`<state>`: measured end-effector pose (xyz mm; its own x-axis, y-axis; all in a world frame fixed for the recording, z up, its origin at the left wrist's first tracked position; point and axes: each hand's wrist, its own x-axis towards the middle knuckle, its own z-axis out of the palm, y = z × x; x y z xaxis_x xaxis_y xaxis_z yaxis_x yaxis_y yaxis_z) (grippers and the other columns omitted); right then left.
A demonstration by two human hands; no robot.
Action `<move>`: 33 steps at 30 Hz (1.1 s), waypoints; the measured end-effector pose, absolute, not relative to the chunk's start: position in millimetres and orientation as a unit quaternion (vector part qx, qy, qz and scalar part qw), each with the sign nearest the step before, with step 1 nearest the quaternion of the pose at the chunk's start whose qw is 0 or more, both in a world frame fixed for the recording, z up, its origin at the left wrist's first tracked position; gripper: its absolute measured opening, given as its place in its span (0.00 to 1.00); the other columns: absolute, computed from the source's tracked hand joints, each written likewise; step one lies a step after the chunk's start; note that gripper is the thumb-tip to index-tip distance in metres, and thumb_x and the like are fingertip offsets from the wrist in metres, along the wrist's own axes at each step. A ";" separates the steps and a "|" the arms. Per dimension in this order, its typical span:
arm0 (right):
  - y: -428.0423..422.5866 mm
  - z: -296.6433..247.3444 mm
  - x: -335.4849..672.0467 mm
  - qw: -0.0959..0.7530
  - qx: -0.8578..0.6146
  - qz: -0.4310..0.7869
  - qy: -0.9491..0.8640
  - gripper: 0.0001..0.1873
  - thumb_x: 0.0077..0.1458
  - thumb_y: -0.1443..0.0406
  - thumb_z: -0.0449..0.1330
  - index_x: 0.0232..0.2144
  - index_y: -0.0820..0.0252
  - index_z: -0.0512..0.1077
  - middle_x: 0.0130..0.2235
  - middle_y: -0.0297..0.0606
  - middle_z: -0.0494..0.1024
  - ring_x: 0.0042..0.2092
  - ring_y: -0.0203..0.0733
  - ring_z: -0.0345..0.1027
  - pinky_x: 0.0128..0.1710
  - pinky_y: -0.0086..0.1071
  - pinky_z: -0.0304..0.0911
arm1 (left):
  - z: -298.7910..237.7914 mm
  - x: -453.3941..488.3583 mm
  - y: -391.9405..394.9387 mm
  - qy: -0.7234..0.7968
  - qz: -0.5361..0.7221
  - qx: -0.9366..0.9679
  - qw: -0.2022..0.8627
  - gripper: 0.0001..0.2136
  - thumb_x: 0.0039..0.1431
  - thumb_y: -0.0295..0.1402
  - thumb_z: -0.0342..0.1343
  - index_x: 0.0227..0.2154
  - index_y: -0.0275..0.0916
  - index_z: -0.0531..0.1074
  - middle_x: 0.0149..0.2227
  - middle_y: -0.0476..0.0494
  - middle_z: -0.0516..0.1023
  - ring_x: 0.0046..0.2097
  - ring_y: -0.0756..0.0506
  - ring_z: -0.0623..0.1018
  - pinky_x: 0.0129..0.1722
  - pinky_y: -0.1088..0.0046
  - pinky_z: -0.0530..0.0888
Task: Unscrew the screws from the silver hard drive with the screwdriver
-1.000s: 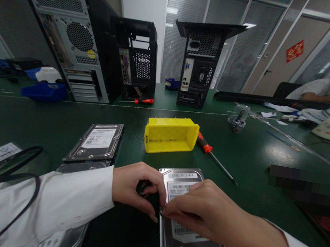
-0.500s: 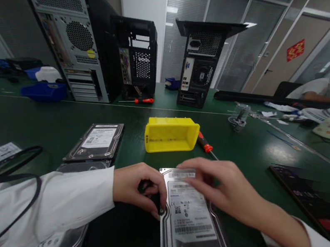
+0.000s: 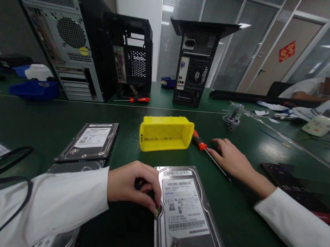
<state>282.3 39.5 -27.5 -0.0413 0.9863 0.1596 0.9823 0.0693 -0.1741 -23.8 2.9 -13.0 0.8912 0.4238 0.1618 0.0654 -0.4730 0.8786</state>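
Note:
A silver hard drive (image 3: 185,211) with a white label lies flat before me. At its left edge my left hand (image 3: 137,184) is closed in a pinch, fingertips touching the drive's side. Something dark shows inside the curled fingers; its kind is hidden. My right hand (image 3: 233,158) is open, thumb and index finger apart, beside the shaft of a red-and-black screwdriver (image 3: 201,145). I cannot tell whether it touches the shaft. The screwdriver's handle sits against the right side of a yellow bin (image 3: 165,136), which lies beyond the drive.
More hard drives (image 3: 90,140) lie left, partly under my left sleeve. Black cables (image 3: 1,174) cross that sleeve. Computer cases (image 3: 194,61) stand at the back, with another screwdriver (image 3: 139,100) before them. A phone (image 3: 288,182) lies right; a person (image 3: 303,89) sits beyond.
My right hand has left the hard drive and moved up and right to the screwdriver. My left hand stays at the drive's left edge. The view has shifted slightly.

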 end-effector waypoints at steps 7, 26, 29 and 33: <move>36.4 -19.0 270.3 0.116 -0.679 0.049 -0.723 0.19 0.59 0.59 0.50 0.48 0.66 0.63 0.47 0.43 0.66 0.47 0.37 0.63 0.47 0.38 0.63 | -14.6 -24.5 3.7 0.146 0.174 0.835 0.501 0.05 0.46 0.26 0.62 0.28 0.31 0.75 0.28 0.47 0.72 0.27 0.55 0.62 0.27 0.79 0.61; 34.1 13.0 256.8 0.551 -0.472 0.373 -0.578 0.20 0.59 0.57 0.49 0.46 0.68 0.63 0.41 0.42 0.67 0.41 0.33 0.64 0.40 0.32 0.66 | -17.3 -25.5 4.3 0.149 0.167 0.819 0.528 0.06 0.44 0.26 0.63 0.28 0.33 0.76 0.25 0.50 0.69 0.26 0.55 0.61 0.26 0.78 0.59; 15.6 34.3 239.1 0.625 -0.396 0.399 -0.542 0.23 0.60 0.52 0.44 0.42 0.67 0.63 0.31 0.36 0.66 0.28 0.26 0.59 0.27 0.22 0.61 | -16.4 -25.9 4.4 0.151 0.168 0.819 0.527 0.06 0.44 0.27 0.64 0.28 0.34 0.76 0.23 0.52 0.65 0.26 0.55 0.60 0.26 0.78 0.59; -13.5 36.1 203.5 0.653 -0.346 0.417 -0.529 0.15 0.60 0.55 0.44 0.33 0.62 0.58 0.17 0.26 0.47 0.18 0.25 0.43 0.18 0.20 0.47 | -16.8 -25.7 4.9 0.147 0.170 0.820 0.527 0.06 0.45 0.27 0.63 0.28 0.33 0.76 0.25 0.51 0.68 0.26 0.56 0.60 0.25 0.78 0.58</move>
